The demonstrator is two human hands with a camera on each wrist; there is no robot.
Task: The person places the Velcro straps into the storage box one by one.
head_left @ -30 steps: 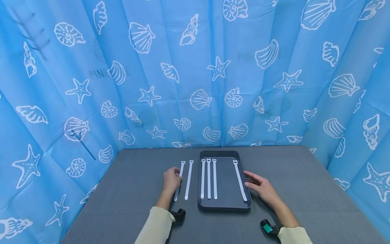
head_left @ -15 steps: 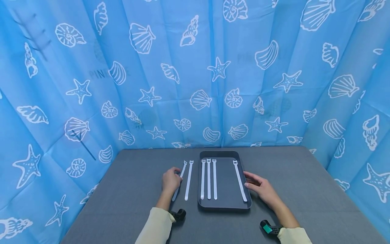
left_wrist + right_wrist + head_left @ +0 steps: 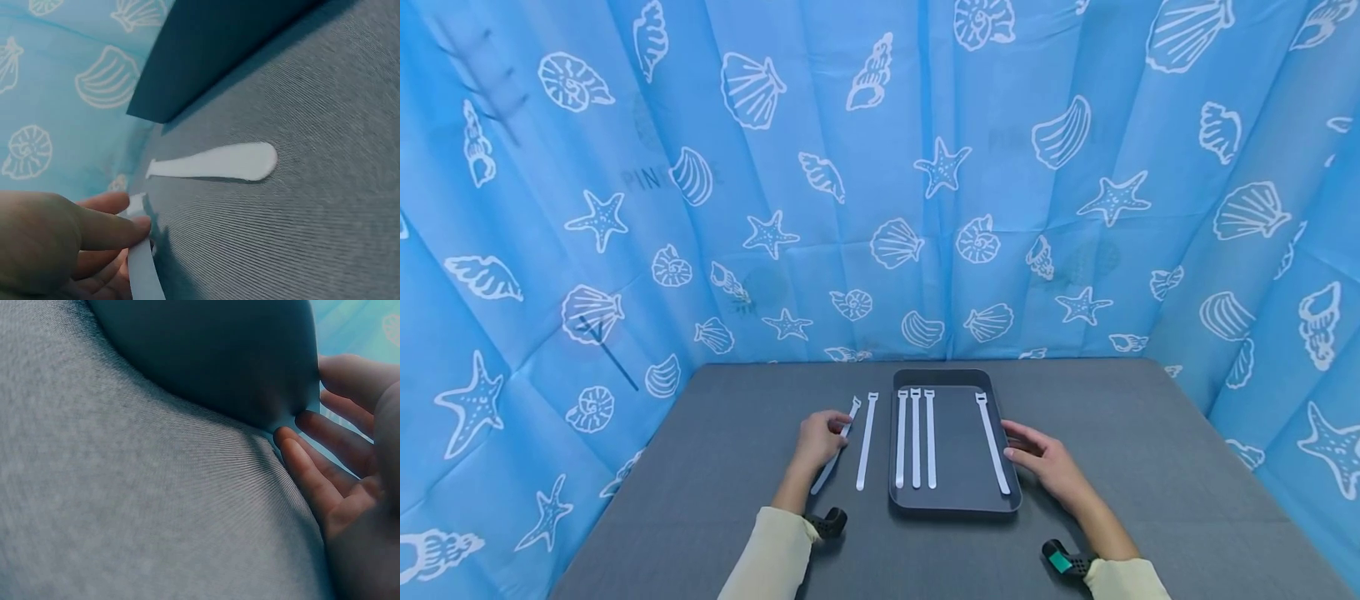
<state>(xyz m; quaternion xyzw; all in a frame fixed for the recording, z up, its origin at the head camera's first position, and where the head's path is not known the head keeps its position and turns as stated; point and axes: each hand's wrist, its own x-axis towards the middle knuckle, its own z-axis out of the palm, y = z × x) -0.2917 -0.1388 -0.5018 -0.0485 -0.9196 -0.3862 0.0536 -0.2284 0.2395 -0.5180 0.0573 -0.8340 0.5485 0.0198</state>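
My left hand (image 3: 822,439) pinches a white hook-and-loop cable tie (image 3: 145,275) between thumb and fingers near its slotted head, and its tail slants down left over the table. A second white cable tie (image 3: 867,442) lies flat between that hand and the dark grey tray (image 3: 955,504). Inside the tray, three ties (image 3: 916,442) lie side by side at the left, and a single tie (image 3: 994,446) lies slanted along the right wall. My right hand (image 3: 1051,468) rests its fingertips against the tray's outer right side, the fingers extended in the right wrist view.
A grey cloth-covered table (image 3: 745,433) lies under everything. Behind and beside it hangs a blue curtain (image 3: 850,200) with white shell prints. Black camera mounts sit on both wrists, below the tray's front edge in the head view.
The tie in my left hand has tilted, its tail swinging left and its head shifting slightly right. The left hand has moved slightly left. My right hand stays against the tray.
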